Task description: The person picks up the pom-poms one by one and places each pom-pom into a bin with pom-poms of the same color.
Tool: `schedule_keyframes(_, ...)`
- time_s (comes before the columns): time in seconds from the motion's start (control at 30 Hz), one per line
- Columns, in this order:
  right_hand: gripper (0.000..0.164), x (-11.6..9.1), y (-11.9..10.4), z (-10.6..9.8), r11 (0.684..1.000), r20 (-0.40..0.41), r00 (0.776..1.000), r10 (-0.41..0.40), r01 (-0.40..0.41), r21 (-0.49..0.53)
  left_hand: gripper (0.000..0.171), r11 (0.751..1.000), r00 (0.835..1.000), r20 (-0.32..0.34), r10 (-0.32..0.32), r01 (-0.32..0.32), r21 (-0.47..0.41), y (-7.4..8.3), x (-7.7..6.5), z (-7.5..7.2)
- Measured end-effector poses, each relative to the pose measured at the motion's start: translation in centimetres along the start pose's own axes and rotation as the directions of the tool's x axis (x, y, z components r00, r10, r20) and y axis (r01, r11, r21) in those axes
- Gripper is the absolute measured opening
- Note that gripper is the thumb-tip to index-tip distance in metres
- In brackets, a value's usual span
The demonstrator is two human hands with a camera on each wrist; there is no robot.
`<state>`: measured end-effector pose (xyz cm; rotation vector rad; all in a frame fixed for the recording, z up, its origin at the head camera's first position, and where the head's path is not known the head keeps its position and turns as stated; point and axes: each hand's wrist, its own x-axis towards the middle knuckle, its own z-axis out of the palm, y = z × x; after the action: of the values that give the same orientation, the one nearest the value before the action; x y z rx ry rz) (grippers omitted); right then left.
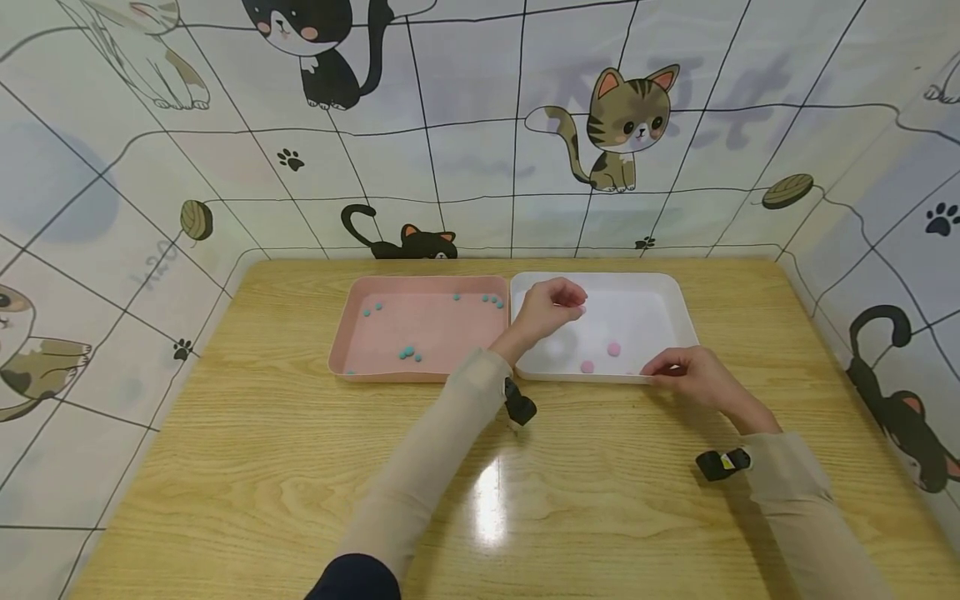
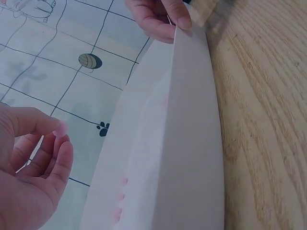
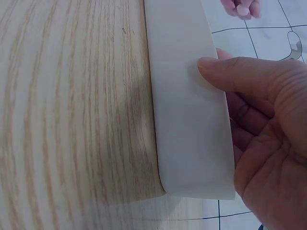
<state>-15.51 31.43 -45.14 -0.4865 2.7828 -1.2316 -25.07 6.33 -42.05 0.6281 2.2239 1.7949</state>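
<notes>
My left hand is raised over the white tray. Between thumb and finger it pinches a small round pink piece, its exact kind unclear. My right hand holds the tray's near wall close to the right corner; in the right wrist view the thumb presses the outer face and the other fingers lie inside. Loose pink pieces lie on the tray floor. In the left wrist view, several pink pieces show beyond the rim.
A pink tray stands against the white one's left side, with several small teal pieces scattered in it. Both trays rest on a wooden table. Behind and beside the table hangs a cat-printed cloth.
</notes>
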Motion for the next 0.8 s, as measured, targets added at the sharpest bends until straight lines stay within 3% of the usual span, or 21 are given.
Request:
schedule_keyframes(0.5,0.011,0.2,-0.1,0.0,1.000,0.012,1.000,-0.002,0.002,-0.001,0.019,0.997,0.995,-0.082,-0.062,0.065,0.033,-1.0,1.3,0.7)
schedule_keyframes(0.8,0.010,0.1,-0.3,-0.2,1.000,0.024,1.000,0.004,-0.003,-0.018,0.014,0.980,0.992,-0.124,-0.003,0.027,0.198,-0.5,0.2,0.1)
